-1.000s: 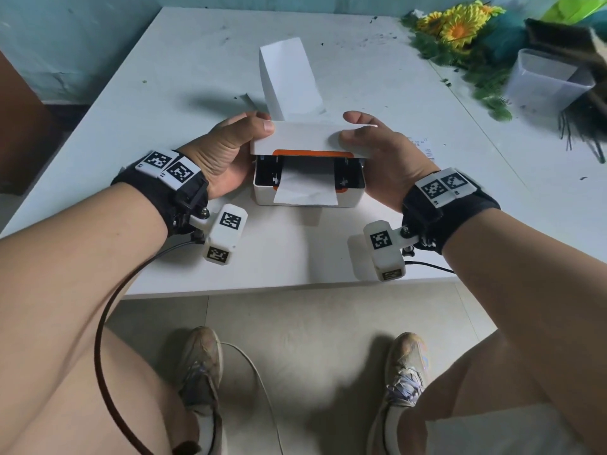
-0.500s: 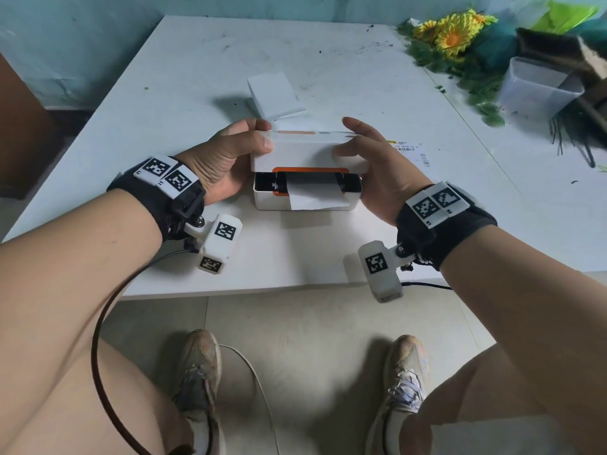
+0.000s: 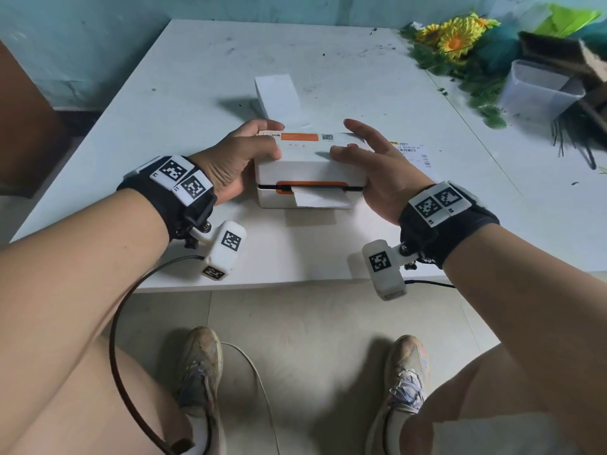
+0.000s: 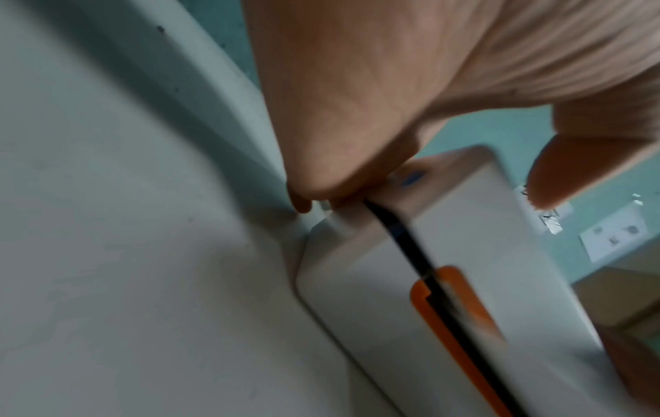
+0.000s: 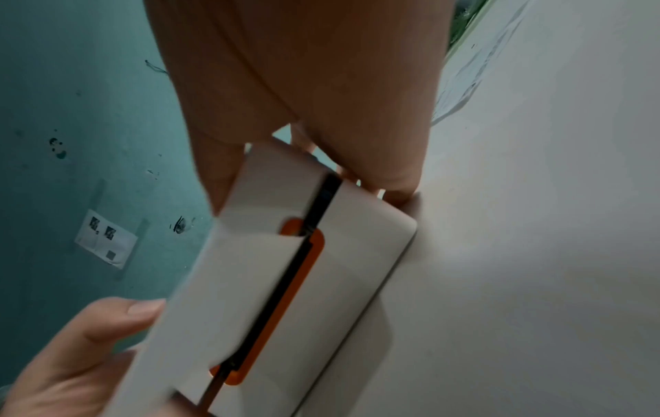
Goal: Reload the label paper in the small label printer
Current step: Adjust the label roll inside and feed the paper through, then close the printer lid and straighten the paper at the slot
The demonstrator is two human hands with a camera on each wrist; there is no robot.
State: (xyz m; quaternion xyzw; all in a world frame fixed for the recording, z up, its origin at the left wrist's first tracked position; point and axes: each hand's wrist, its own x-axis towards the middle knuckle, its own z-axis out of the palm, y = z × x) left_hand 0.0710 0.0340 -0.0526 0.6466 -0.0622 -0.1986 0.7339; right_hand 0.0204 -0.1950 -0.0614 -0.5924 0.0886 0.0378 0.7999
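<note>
A small white label printer [image 3: 312, 164] with an orange-trimmed front slot stands near the table's front edge. Its lid is down, leaving a thin dark gap [image 4: 403, 237]. A short tongue of white label paper [image 3: 323, 198] sticks out of the slot. More white paper [image 3: 279, 96] runs out behind the printer onto the table. My left hand [image 3: 272, 139] grips the lid's left end, thumb on top and fingers curled over the back. My right hand [image 3: 348, 139] lies against the right end [image 5: 357, 254] with straight fingers, the thumb touching the lid top.
The white table [image 3: 197, 93] ends just in front of the printer. A printed label [image 3: 410, 152] lies right of the printer. Artificial sunflowers [image 3: 453, 41] and a clear plastic container [image 3: 538, 90] crowd the back right corner. A teal wall stands behind.
The lid has swung down from open to nearly closed over the paper. The paper behind now lies lower. My right fingers have straightened off the lid.
</note>
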